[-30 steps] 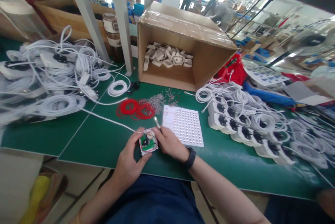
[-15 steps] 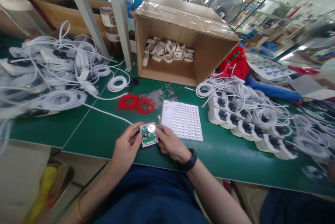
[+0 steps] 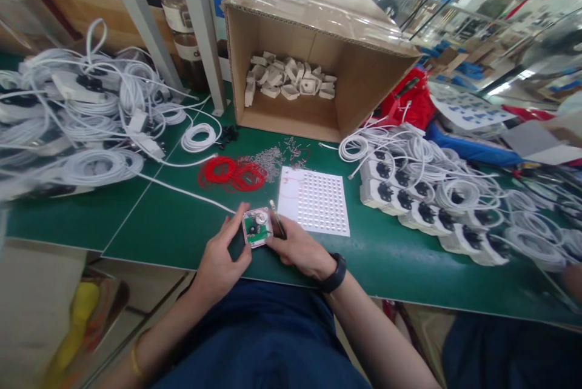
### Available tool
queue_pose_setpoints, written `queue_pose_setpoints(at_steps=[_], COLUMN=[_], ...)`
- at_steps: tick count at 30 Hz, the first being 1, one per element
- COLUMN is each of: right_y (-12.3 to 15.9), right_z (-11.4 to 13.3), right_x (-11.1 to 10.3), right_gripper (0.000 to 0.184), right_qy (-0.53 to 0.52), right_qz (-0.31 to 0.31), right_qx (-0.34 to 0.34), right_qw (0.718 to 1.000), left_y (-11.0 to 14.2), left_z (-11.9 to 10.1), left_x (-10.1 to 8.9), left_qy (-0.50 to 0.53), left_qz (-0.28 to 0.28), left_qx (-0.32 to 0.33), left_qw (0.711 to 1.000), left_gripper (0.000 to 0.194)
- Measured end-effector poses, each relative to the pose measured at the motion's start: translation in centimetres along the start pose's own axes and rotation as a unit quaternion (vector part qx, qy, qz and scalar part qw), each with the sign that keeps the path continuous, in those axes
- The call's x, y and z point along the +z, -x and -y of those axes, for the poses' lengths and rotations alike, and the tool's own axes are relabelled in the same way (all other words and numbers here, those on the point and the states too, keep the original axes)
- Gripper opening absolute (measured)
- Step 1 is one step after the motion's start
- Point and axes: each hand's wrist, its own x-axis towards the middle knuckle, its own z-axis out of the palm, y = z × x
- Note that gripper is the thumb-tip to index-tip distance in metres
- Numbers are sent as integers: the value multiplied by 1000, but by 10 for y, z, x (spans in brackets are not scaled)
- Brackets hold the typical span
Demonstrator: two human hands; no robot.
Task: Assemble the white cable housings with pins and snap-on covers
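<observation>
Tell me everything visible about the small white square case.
The small white square case looks plastic, with a reddish line along its rim. Open toward the camera, it shows a green circuit board, a round silvery part and a dark part. The left hand holds its left side; the right hand seems to touch its right, above the green tabletop. A white cable runs toward it; any joint is hidden.

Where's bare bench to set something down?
Bare green tabletop: left of the left hand, below the white cable; also right of the dotted sheet, near side of the white housings. Crowded: far-left cable heap; mid-table red rings, metal bits; right-side housings, white coils.
</observation>
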Motion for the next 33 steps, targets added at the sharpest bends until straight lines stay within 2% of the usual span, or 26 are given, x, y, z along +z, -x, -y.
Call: queue_pose_setpoints(at_steps=[7,11,14,16,19,20,21,23,24,26,29,31,33], right_y=[-2,-2,4,8,-2,-13,-27,-66,-89,-138,-196,-217,-228], right_z=[-2,-1,7,16,41,52,64,86,95,107,108,103,96], right_x=[-1,0,-2,-9,-25,-29,-31,-29,-26,-17,-5,-2,-2], right_gripper=[36,40,47,43,14,9,16,21,17,17,23,24,25], right_qy=[97,168,247,305,371,393,418,480,493,516,548,552,549], right_qz=[-47,-58,-69,-70,-88,-107,-129,-169,-172,-166,-146,-153,-165], right_qx=[-90,-140,-135,-103,-72,-89,-119,-196,-214,-225,-215,-200,-184], right_qw=[990,974,957,944,922,909,891,838,826,809,795,795,799], left_y=[-3,-4,-3,-2,-3,-3,-3,-2,-2,-3,-4,-4,-5], left_z=[-1,7,14,17,17,17,16,15,14,13,12,12,13], left_x=[6,8,9,11,14,15,15,16,16,15,15,15,16], left_qy=[-34,-58,-84,-103,-134,-147,-161,-185,-193,-200,-197,-192,-189], left_qz=[-10,1,0,-3,-10,-12,-13,-15,-18,-24,-20,-14,-12], left_qx=[5,24,56,74,90,95,100,111,114,118,123,121,115], left_qw=[999,998,995,992,987,984,982,976,974,972,972,974,975], left_gripper=[73,75,76,76,76,76,76,76,75,75,73,72,72])
